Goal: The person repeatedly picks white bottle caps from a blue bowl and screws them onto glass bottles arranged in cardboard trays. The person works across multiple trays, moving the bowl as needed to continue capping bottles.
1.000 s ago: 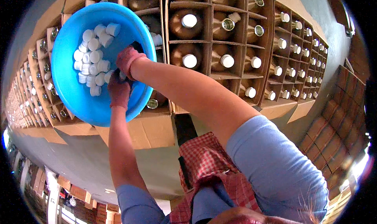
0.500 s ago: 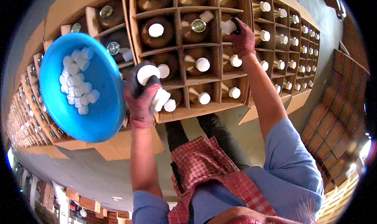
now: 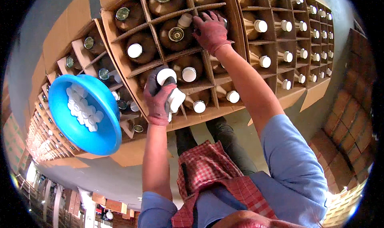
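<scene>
My right hand, in a red and dark work glove, reaches down into a cell of the cardboard box. Its fingers curl round the top of a bottle there; the palm hides the bottle's mouth and the white cap on it. In my gloved left hand are several white screw caps, with one more cap gripped near the thumb. This hand hovers over the box's near left cells. Just left of my right hand stands an uncapped glass bottle, with a whitish cap tilted beside it.
A blue basin with several white caps sits tilted on the boxes to the left. More divided boxes of capped bottles continue on the right. Uncapped bottles stand at left. Stacked cartons are at far right.
The view has turned, so the boxes and basin appear shifted. My right hand has come down over the bottle, hiding the white cap seen at its fingers before. The left still holds its caps.
</scene>
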